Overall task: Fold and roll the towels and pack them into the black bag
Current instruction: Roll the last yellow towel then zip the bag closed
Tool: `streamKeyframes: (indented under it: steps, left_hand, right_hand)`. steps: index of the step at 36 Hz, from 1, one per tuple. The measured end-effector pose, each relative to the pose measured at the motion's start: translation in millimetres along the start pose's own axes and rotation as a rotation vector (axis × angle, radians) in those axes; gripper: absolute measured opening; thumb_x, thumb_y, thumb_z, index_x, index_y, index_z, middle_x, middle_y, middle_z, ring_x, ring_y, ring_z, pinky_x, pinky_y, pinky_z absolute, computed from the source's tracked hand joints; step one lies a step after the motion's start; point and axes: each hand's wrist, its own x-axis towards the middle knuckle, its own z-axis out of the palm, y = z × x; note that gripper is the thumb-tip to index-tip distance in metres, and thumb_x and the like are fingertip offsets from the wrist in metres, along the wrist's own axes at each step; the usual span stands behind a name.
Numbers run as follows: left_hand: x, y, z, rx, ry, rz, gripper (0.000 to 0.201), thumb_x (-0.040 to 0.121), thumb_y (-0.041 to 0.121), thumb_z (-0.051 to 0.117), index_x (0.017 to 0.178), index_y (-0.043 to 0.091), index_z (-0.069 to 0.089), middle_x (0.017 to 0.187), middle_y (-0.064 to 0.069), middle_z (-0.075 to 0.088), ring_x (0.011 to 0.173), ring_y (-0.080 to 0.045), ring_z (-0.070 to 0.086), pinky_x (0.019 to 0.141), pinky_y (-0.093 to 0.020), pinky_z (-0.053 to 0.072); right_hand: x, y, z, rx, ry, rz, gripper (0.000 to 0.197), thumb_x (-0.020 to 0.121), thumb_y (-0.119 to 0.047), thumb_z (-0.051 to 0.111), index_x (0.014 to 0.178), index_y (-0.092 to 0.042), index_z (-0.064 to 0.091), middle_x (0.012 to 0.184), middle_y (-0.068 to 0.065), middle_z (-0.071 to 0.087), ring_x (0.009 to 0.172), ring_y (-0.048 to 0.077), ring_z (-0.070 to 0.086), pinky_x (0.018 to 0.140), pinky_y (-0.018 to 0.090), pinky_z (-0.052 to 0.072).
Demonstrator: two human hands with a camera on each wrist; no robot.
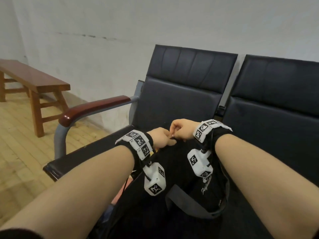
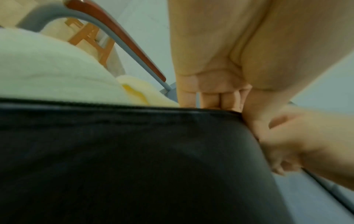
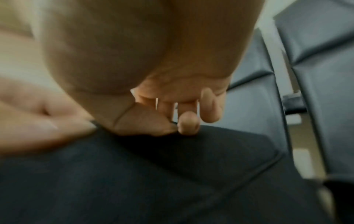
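The black bag [image 1: 183, 171] lies on a dark chair seat, under my forearms. At its far end my left hand [image 1: 162, 138] grips the bag's rim with curled fingers [image 2: 220, 98]. Touching it, my right hand [image 1: 181, 128] pinches a small silvery zipper pull [image 1: 173, 135] between thumb and fingertips [image 3: 188, 122]. In the left wrist view a pale green towel [image 2: 47, 68] and a yellow towel [image 2: 134, 89] bulge above the bag's zipper edge [image 2: 95, 104]. The black bag [image 3: 153, 166] fills the lower part of the right wrist view.
The bag sits on the left seat of a row of dark padded chairs [image 1: 181, 94], with a red-brown armrest [image 1: 93, 107] to its left. A second seat [image 1: 276, 114] lies to the right. A wooden bench [image 1: 34, 78] stands by the wall on the wood floor.
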Motion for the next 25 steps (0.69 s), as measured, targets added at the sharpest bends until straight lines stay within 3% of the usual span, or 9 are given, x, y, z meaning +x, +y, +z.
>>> streamKeyframes:
  steps: [5, 8, 12, 14, 18, 20, 22, 24, 25]
  left_hand:
    - [0, -2, 0, -0.147, -0.044, 0.067, 0.014, 0.092, 0.027, 0.062, 0.079, 0.022, 0.061, 0.082, 0.0, 0.059, 0.086, -0.018, 0.057, 0.092, -0.039, 0.047]
    - [3, -3, 3, -0.172, -0.085, 0.062, 0.013, 0.093, 0.027, 0.06, 0.081, 0.023, 0.062, 0.081, 0.002, 0.062, 0.079, -0.014, 0.058, 0.083, -0.035, 0.046]
    - [11, -2, 7, -0.172, -0.116, 0.052, 0.016, 0.092, 0.029, 0.062, 0.077, 0.024, 0.062, 0.078, 0.004, 0.063, 0.079, -0.015, 0.06, 0.08, -0.032, 0.046]
    - [14, -3, 10, -0.174, -0.128, 0.046, 0.019, 0.092, 0.03, 0.062, 0.074, 0.026, 0.062, 0.076, 0.005, 0.063, 0.078, -0.014, 0.059, 0.08, -0.032, 0.045]
    - [17, -2, 10, -0.223, -0.149, 0.022, 0.018, 0.095, 0.028, 0.059, 0.077, 0.025, 0.06, 0.079, 0.004, 0.062, 0.076, -0.013, 0.059, 0.076, -0.029, 0.047]
    - [15, -3, 7, -0.272, -0.148, 0.02, 0.02, 0.097, 0.026, 0.056, 0.077, 0.023, 0.058, 0.078, 0.003, 0.06, 0.073, -0.011, 0.056, 0.071, -0.027, 0.045]
    - [12, -4, 3, -0.338, -0.141, 0.002, 0.021, 0.099, 0.024, 0.052, 0.078, 0.022, 0.055, 0.083, 0.0, 0.058, 0.08, -0.014, 0.055, 0.079, -0.032, 0.047]
    - [5, -7, -1, -0.378, -0.135, -0.041, 0.015, 0.101, 0.019, 0.046, 0.095, 0.012, 0.059, 0.098, -0.013, 0.061, 0.098, -0.025, 0.058, 0.097, -0.043, 0.043]
    - [2, -11, -3, -0.405, -0.123, -0.062, 0.019, 0.101, 0.016, 0.044, 0.105, 0.004, 0.059, 0.105, -0.02, 0.06, 0.104, -0.031, 0.058, 0.098, -0.044, 0.043]
  right_hand:
    - [3, 24, -8, -0.454, -0.062, 0.085, 0.023, 0.081, -0.009, 0.052, 0.093, -0.022, 0.067, 0.092, 0.0, 0.066, 0.088, 0.02, 0.062, 0.07, 0.027, 0.046]
    - [6, 42, -18, -0.595, -0.088, 0.147, 0.028, 0.084, -0.01, 0.054, 0.106, -0.018, 0.067, 0.108, 0.003, 0.067, 0.093, 0.021, 0.063, 0.073, 0.028, 0.049]
    - [10, 62, -31, -0.801, -0.163, 0.233, 0.032, 0.09, -0.009, 0.056, 0.122, -0.012, 0.058, 0.123, 0.004, 0.061, 0.097, 0.022, 0.057, 0.065, 0.025, 0.04]
    - [18, 72, -35, -0.832, -0.158, 0.28, 0.033, 0.087, -0.012, 0.064, 0.119, -0.015, 0.06, 0.116, 0.003, 0.063, 0.111, 0.024, 0.06, 0.078, 0.03, 0.039]
    - [32, 73, -31, -0.95, -0.092, 0.332, 0.031, 0.072, -0.02, 0.076, 0.1, -0.019, 0.062, 0.108, -0.001, 0.065, 0.109, 0.023, 0.058, 0.091, 0.036, 0.031]
    - [34, 64, -28, -0.929, 0.002, 0.32, 0.02, 0.075, -0.02, 0.073, 0.089, -0.018, 0.058, 0.112, 0.002, 0.064, 0.112, 0.025, 0.056, 0.097, 0.037, 0.033]
    - [42, 56, -25, -0.798, 0.084, 0.326, 0.022, 0.073, -0.015, 0.074, 0.076, -0.014, 0.052, 0.106, 0.006, 0.064, 0.108, 0.028, 0.059, 0.091, 0.036, 0.039]
    - [55, 49, -17, -0.634, 0.128, 0.317, 0.024, 0.071, -0.008, 0.075, 0.084, -0.005, 0.055, 0.102, 0.008, 0.062, 0.101, 0.031, 0.062, 0.081, 0.033, 0.045]
    - [61, 46, -12, -0.558, 0.131, 0.295, 0.027, 0.074, -0.009, 0.073, 0.096, -0.004, 0.058, 0.108, 0.009, 0.062, 0.101, 0.031, 0.062, 0.082, 0.034, 0.048]
